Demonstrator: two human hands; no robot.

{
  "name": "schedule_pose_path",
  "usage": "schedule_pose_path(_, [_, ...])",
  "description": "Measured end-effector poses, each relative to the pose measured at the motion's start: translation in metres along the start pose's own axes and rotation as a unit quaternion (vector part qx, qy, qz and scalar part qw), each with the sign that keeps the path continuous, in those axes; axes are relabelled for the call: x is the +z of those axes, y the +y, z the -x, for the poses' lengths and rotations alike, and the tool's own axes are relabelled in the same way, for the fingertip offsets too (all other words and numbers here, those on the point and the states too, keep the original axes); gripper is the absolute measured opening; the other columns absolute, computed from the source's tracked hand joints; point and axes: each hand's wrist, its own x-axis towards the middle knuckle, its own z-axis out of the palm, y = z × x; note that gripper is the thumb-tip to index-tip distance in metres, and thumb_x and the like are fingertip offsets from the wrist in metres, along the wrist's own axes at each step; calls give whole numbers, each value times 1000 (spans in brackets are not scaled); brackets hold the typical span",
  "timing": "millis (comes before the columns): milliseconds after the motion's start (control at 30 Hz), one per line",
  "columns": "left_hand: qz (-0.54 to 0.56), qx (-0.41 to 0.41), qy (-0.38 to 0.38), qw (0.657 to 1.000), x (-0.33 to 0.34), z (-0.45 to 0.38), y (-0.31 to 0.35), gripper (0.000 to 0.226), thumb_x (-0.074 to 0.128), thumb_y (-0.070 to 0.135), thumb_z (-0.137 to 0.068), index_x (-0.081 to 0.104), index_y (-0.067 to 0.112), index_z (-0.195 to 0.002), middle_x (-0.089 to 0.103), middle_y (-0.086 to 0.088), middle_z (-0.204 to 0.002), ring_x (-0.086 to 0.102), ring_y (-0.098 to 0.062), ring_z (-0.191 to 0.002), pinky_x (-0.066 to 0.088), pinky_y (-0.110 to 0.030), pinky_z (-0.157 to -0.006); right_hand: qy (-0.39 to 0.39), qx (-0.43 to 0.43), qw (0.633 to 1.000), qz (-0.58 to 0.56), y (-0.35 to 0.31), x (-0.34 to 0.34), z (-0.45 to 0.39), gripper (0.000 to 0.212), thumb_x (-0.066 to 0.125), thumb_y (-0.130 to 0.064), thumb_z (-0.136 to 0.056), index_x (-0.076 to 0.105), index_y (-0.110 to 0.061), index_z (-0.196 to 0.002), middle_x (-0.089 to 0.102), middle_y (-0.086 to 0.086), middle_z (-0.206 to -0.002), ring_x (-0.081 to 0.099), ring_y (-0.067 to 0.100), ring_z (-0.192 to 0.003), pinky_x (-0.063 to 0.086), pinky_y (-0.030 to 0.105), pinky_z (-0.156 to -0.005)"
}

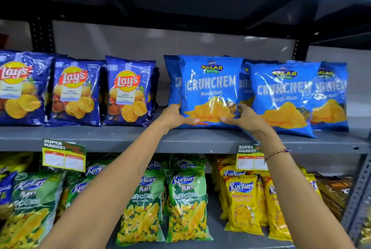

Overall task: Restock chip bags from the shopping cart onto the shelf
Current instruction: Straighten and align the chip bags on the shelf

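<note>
A light-blue Crunchem chip bag [210,84] stands upright on the grey middle shelf [120,138], in front of another bag of the same kind. My left hand [176,117] grips its lower left corner. My right hand [244,118] grips its lower right corner, thumb on the front. More Crunchem bags [285,96] lean to the right of it. The shopping cart is out of view.
Dark-blue Lay's bags [128,92] fill the left of the same shelf. Below, green Kurkure bags [186,204] and yellow Kurkure bags [243,204] stand in rows. Price tags [64,156] hang from the shelf edge. A grey upright post [359,188] is at right.
</note>
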Motion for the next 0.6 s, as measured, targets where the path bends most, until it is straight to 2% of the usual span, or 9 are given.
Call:
schedule_pose_path(67, [2, 7, 17, 1000, -3, 4, -1, 57, 89, 34, -56, 63, 21, -105, 66, 8, -114, 60, -14, -105, 47, -30, -87, 12, -21, 999, -22, 0, 4, -1, 98, 83, -35, -66, 28, -10, -143, 46, 6, -139, 49, 18, -113, 41, 31, -92])
schedule_pose_path(133, [-9, 7, 38, 999, -9, 8, -1, 60, 89, 33, -56, 58, 23, -107, 60, 13, -105, 56, -9, -95, 42, -25, -77, 11, -40, 999, -31, -4, 10, -1, 95, 84, -31, -65, 30, -10, -141, 46, -2, -120, 49, 10, -93, 39, 22, -81])
schedule_pose_path(200, [-11, 2, 50, 999, -17, 11, -3, 65, 89, 30, -58, 55, 23, -113, 55, 16, -100, 51, -5, -89, 39, -22, -73, 5, -55, 998, -35, -8, 18, -3, 93, 84, -28, -66, 31, -9, -139, 46, -8, -106, 48, 5, -85, 41, 13, -68])
schedule_pose_path(267, [-6, -6, 51, 999, -24, 11, -5, 63, 89, 27, -59, 55, 23, -112, 56, 13, -102, 52, -7, -92, 38, -24, -77, -3, -64, 997, -45, -12, 27, -6, 91, 84, -25, -66, 31, -8, -138, 47, -11, -104, 48, 6, -92, 42, 8, -72])
schedule_pose_path(333, [-6, -15, 55, 998, -29, 12, -7, 58, 89, 25, -58, 52, 26, -102, 57, 11, -102, 52, -8, -90, 38, -25, -78, -12, -64, 996, -54, -16, 34, -9, 92, 84, -26, -66, 29, -10, -138, 43, -7, -114, 44, 11, -105, 38, 19, -85])
schedule_pose_path(400, [-4, -22, 60, 998, -30, 11, -9, 62, 90, 25, -58, 52, 25, -107, 56, 10, -104, 52, -9, -92, 39, -27, -80, -18, -63, 996, -58, -17, 38, -12, 93, 84, -28, -67, 27, -11, -139, 41, -6, -114, 41, 13, -106, 35, 25, -86])
schedule_pose_path(467, [0, -23, 63, 998, -30, 11, -11, 72, 90, 26, -57, 51, 21, -117, 57, 8, -110, 52, -12, -98, 40, -29, -83, -22, -61, 996, -53, -15, 38, -15, 95, 84, -30, -66, 26, -13, -139, 44, -12, -105, 45, 10, -98, 37, 21, -80])
schedule_pose_path(500, [4, -22, 65, 998, -29, 11, -12, 72, 90, 27, -56, 51, 21, -117, 58, 7, -114, 53, -13, -100, 41, -29, -84, -24, -61, 996, -51, -14, 38, -16, 95, 84, -31, -66, 26, -14, -139, 44, -17, -98, 47, 5, -90, 37, 16, -74])
schedule_pose_path(600, [6, -22, 70, 997, -28, 10, -16, 67, 90, 26, -56, 47, 26, -107, 61, 1, -126, 55, -14, -101, 42, -30, -86, -24, -60, 997, -50, -11, 38, -17, 95, 84, -35, -65, 27, -17, -138, 41, -25, -89, 45, -5, -78, 36, 13, -59])
